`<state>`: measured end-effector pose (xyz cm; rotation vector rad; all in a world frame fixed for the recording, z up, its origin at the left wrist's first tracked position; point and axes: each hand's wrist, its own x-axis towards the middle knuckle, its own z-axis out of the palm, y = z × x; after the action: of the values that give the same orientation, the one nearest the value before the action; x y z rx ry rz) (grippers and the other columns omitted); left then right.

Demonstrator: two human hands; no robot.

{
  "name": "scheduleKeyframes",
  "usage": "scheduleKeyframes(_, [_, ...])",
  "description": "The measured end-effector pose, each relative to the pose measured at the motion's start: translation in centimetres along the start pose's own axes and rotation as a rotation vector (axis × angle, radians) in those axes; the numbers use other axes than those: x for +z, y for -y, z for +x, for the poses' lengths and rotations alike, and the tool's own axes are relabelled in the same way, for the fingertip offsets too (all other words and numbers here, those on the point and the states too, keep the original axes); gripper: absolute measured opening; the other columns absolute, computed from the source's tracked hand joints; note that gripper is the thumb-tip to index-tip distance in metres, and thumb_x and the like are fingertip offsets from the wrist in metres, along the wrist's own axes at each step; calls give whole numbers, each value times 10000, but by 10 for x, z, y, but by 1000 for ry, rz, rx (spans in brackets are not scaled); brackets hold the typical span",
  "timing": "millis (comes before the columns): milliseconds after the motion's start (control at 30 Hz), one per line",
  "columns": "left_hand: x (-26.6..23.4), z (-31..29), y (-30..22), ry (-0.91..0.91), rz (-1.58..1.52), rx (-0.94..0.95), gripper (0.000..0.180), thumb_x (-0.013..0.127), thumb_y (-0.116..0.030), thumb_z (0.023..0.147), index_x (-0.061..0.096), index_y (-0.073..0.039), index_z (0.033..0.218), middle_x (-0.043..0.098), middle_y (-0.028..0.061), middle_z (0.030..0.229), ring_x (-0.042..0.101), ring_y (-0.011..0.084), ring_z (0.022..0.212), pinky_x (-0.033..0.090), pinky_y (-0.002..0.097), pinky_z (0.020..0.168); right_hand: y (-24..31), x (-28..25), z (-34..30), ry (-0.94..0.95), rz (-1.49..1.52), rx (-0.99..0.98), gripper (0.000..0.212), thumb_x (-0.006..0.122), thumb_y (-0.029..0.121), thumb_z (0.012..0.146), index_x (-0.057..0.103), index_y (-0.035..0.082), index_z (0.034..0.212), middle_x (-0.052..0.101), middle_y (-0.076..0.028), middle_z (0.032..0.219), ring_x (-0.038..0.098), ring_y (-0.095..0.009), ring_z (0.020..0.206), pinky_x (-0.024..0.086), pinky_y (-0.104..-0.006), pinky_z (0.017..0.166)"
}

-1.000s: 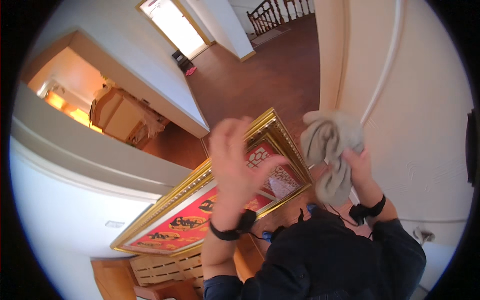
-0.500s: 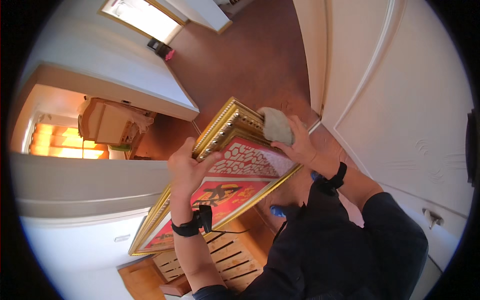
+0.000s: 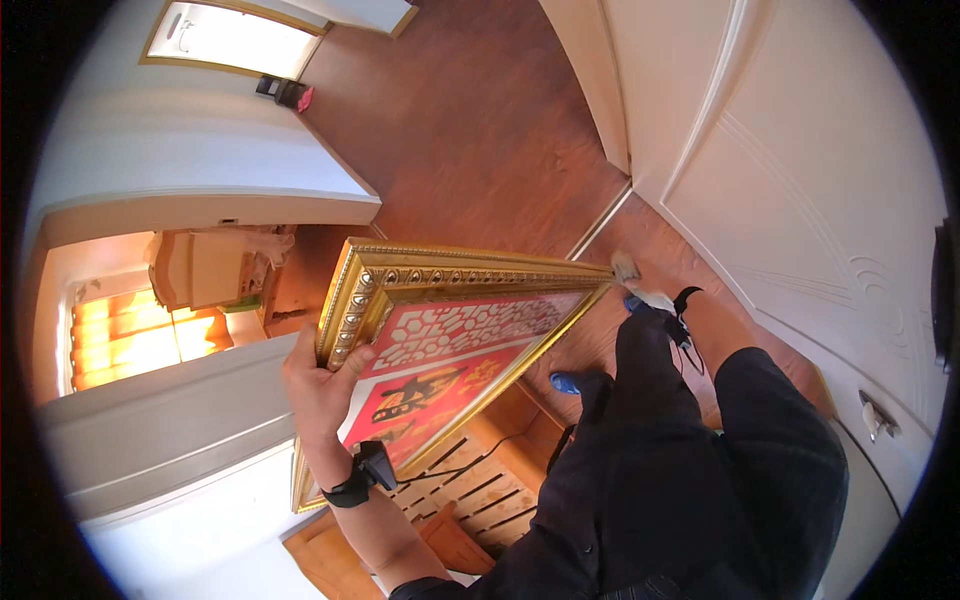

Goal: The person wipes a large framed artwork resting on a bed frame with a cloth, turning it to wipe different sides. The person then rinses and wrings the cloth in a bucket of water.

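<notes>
A large picture frame (image 3: 470,264) with a gold, beaded moulding stands tilted in front of me. Inside it is a red picture (image 3: 470,330) with a white lattice pattern and dark brush characters. My left hand (image 3: 322,385) is closed around the frame's left edge near its upper corner, thumb on the front face. At the frame's far right corner, my right hand (image 3: 655,300) holds a greyish cloth (image 3: 625,266) close against the gold moulding. Most of that hand's fingers are hidden by the cloth and the angle.
A white door (image 3: 790,200) with a metal handle (image 3: 876,416) rises on my right. Below the frame lies slatted wooden furniture (image 3: 470,490). My blue shoe (image 3: 566,382) is on the reddish-brown floor (image 3: 470,110). To the left are a wall ledge (image 3: 190,400) and a sunlit room.
The right hand and cloth have slid along the frame's top edge to its right corner. The frame has turned, its upper left corner shifting left and down with my left hand.
</notes>
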<state>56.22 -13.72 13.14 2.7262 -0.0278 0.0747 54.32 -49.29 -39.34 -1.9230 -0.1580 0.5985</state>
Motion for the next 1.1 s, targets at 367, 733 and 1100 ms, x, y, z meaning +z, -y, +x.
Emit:
scheduleKeyframes(367, [-5, -2, 2, 30, 119, -3, 417, 830, -251, 690, 510, -19, 820, 562, 98, 619, 493, 185, 540, 419, 307, 528, 54, 102, 23, -759, 618, 546, 458, 580, 369, 918, 505, 35, 1223, 579, -123, 1144, 556, -254, 1021, 473, -405, 835])
scheduleKeyframes(733, [-5, -10, 15, 29, -72, 110, 348, 790, -200, 743, 545, -5, 895, 585, 109, 702, 537, 179, 616, 437, 295, 586, 56, 132, 23, -911, 868, 423, 556, 571, 426, 906, 457, 46, 1296, 567, -155, 1171, 550, -306, 1061, 462, -442, 854])
scheduleKeyframes(1100, [-11, -12, 31, 38, -111, 211, 388, 748, -304, 788, 562, 16, 905, 601, 103, 713, 547, 183, 646, 445, 318, 626, 143, 375, -32, -670, 570, 458, 556, 578, 303, 897, 419, -70, 1277, 581, -261, 1123, 553, -387, 1062, 431, -450, 897])
